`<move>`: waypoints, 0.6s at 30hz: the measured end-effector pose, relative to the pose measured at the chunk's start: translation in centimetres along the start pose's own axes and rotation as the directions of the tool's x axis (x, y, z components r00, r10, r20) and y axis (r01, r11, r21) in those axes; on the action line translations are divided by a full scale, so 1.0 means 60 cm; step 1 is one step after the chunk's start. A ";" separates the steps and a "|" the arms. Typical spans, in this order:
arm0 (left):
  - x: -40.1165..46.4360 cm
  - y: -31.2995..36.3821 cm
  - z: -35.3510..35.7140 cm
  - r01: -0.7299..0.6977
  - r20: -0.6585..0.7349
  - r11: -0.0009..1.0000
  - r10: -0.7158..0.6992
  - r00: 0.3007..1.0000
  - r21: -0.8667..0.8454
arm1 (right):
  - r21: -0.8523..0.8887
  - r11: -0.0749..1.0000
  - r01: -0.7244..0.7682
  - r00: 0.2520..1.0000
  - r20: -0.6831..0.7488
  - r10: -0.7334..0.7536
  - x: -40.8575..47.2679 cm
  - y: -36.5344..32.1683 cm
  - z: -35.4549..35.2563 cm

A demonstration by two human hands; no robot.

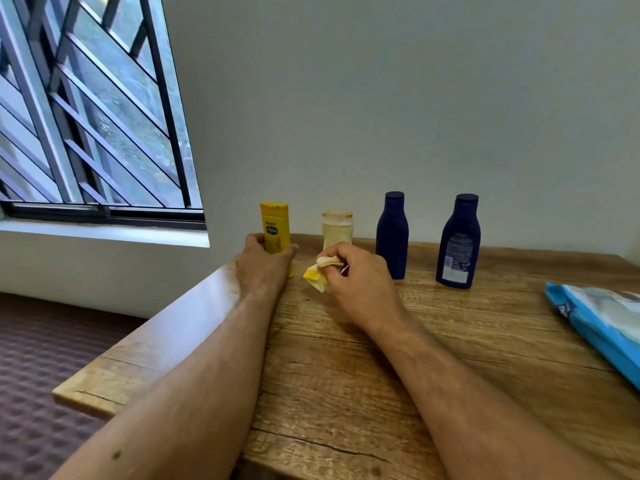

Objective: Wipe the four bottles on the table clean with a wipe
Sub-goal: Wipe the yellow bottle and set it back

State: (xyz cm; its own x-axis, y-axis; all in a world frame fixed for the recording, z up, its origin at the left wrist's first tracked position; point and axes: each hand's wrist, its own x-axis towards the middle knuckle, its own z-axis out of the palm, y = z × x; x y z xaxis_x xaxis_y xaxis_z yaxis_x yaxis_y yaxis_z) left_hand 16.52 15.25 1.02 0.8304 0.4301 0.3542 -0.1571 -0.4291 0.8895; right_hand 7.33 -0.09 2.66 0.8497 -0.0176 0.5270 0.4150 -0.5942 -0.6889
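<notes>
- Pale wall (381, 98) behind, barred window (86, 116) at left; wooden tabletop (346, 375) carrying everything.
- Bottles counted: four, upright in a row near the wall. One yellow bottle (274, 226), one cream bottle (337, 227), two dark blue: left blue bottle (393, 233) and right blue bottle (459, 240).
- One wipe (320, 271), crumpled, stained yellow. One blue wipe pack (602, 323) lying at right edge.
- Left hand (265, 263) wrapped around lower body of yellow bottle, fingers closed on it; bottle standing on tabletop at far left of row.
- Right hand (360, 275) just beside, fingers pinched shut on wipe, apart from the bottle.
- Handling, judged: plastic bottles likely light, smooth, easy to tip; best held low on the body or by the cap while wiping. Wipe soft and limp, needs bunching to press.
- Cream bottle cap looks grimy.
</notes>
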 end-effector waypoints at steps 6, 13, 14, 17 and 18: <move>-0.090 0.056 -0.017 -0.051 0.127 0.979 0.077 0.989 -0.199 | 0.111 0.992 0.064 0.985 -0.167 -0.045 -0.029 -0.023 -0.043; -0.170 0.118 0.002 0.195 0.577 0.855 0.140 0.805 -0.480 | 0.161 0.976 0.147 0.945 -0.314 -0.091 -0.042 -0.012 -0.115; -0.174 0.125 0.009 0.269 0.623 0.817 0.136 0.771 -0.511 | 0.170 0.976 0.137 0.944 -0.321 -0.077 -0.041 -0.007 -0.123; -0.181 0.129 0.031 0.370 0.670 0.725 0.169 0.723 -0.581 | 0.215 0.973 0.085 0.951 -0.307 -0.016 -0.037 0.009 -0.136; -0.183 0.125 0.037 0.376 0.671 0.712 0.180 0.719 -0.593 | 0.227 0.971 0.070 0.956 -0.292 -0.001 -0.036 0.015 -0.136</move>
State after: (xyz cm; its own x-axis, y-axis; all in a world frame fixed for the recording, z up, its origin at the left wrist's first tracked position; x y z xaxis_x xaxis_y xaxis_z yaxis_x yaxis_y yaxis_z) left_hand 7.42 5.56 3.15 0.9275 -0.3015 0.2212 -0.1172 0.3273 0.9376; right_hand 3.20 -7.18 4.95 0.7171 -0.2515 0.6500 0.5367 -0.3956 -0.7453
